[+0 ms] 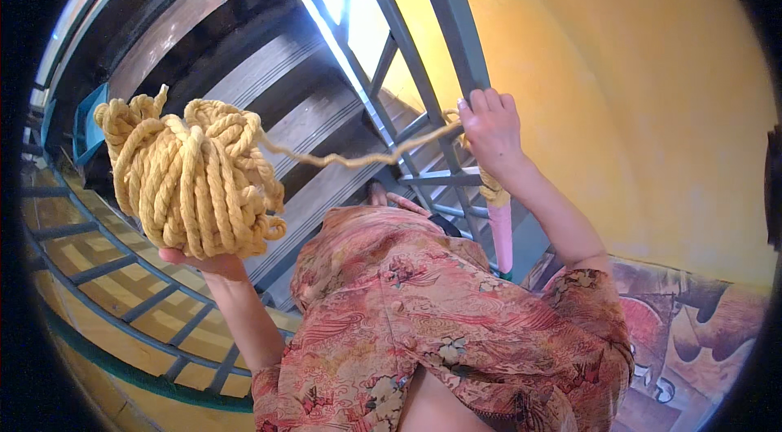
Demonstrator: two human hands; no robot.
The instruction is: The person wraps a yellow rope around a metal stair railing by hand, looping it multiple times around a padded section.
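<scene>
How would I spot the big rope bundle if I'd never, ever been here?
Find the dark staircase at the picture's upper left. In front of it, the person's left hand supports a yellow rope bundle from below. It's the fat, lumpy heap of thick twisted loops, unlike the thin single strand stretching from it to the right hand.

We had dark, striped steps [285, 77] stacked away to the far left, a blue-grey railing [65, 230] curving along the near left, and oh, a broad yellow wall [643, 106] spread across our right side, while white light [369, 24] blazed through at the far end!
</scene>
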